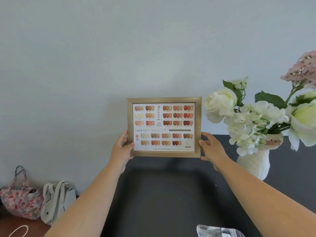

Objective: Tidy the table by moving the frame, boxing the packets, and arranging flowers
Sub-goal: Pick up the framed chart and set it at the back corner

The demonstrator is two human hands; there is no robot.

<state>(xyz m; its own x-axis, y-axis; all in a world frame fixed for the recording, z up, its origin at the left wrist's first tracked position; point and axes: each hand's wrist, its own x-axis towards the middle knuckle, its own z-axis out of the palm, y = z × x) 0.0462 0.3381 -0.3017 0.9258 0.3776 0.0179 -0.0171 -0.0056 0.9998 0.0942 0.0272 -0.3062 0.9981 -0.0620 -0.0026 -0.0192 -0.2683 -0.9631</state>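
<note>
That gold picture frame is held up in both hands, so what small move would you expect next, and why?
Probably lowering the frame to stand on the dark table near the wall. The left hand and the right hand each hold a lower side edge, keeping it upright and clear of the tabletop. The bare stretch beneath it, left of the flower vase, looks like the nearest free spot.

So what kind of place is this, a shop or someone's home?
Probably a nail salon desk or home workspace: the gold frame shows nail colour swatches, beside flowers in a cat-faced vase, with cloth bags by the wall.
</note>
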